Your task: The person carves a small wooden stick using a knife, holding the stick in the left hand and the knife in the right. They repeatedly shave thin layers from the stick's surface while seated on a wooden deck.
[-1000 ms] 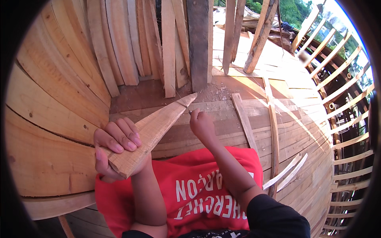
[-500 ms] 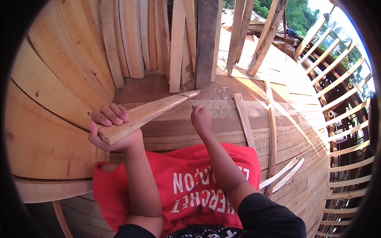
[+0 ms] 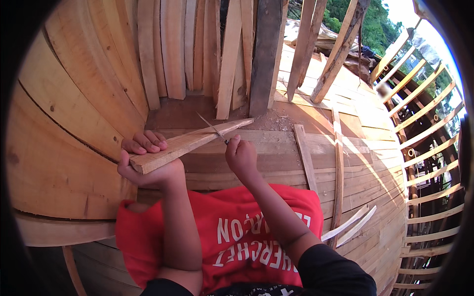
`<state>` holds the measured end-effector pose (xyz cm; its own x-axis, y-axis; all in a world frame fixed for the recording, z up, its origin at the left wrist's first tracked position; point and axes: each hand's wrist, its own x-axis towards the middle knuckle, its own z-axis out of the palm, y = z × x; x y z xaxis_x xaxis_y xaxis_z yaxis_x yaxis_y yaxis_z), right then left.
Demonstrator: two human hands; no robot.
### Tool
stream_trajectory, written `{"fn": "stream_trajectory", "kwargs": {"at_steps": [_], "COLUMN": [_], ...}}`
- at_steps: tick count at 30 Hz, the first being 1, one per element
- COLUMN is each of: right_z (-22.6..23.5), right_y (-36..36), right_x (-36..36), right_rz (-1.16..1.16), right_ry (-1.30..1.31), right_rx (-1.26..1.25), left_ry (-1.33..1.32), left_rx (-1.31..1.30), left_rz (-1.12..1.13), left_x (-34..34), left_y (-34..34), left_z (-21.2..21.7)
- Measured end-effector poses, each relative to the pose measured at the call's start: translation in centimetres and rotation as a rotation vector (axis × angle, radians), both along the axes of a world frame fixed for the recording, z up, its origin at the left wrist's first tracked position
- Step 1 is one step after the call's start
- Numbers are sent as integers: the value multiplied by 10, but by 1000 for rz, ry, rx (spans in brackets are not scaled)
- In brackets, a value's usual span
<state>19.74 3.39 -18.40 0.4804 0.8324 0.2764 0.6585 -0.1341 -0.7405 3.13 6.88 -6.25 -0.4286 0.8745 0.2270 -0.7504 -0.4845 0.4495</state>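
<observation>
My left hand (image 3: 159,173) is wrapped around the thick end of a tapering piece of wood (image 3: 190,143), fingers over the far edge and palm beneath. The wood's thin tip points away to the right, toward a dark post. In my right hand (image 3: 242,160), closed in a fist, is a knife (image 3: 211,126) whose handle is mostly hidden by my fingers. Its slim blade lies slantwise across the wood near the narrow end, with the point aimed to the far left.
Curved planks (image 3: 64,133) form a wall at my left. Upright boards lean beside the dark post (image 3: 265,59). Shavings (image 3: 281,122) are scattered on the plank floor (image 3: 276,163). Loose wood strips (image 3: 355,224) lie to the right, before a row of ribs (image 3: 434,200). Red cloth (image 3: 197,212) covers my lap.
The knife has moved left and back along the wood, away from its tip, and its blade now shows across the piece. My left hand keeps its hold; the whole view has shifted slightly.
</observation>
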Motion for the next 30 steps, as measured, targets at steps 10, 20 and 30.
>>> {"fn": "stream_trajectory", "kwargs": {"at_steps": [10,20,30], "right_z": [21,20,12], "right_y": [-14,-17,-14], "right_x": [3,-10,25], "right_rz": [281,301,14], "right_ry": [79,-11,-56], "right_rx": [-32,30,-141], "left_ry": [-4,-34,6], "left_rx": [-52,-134,-59], "left_rz": [38,113,16], "left_x": [-5,-6,-1], "left_y": [9,16,10], "left_z": [-3,-2,-4]}}
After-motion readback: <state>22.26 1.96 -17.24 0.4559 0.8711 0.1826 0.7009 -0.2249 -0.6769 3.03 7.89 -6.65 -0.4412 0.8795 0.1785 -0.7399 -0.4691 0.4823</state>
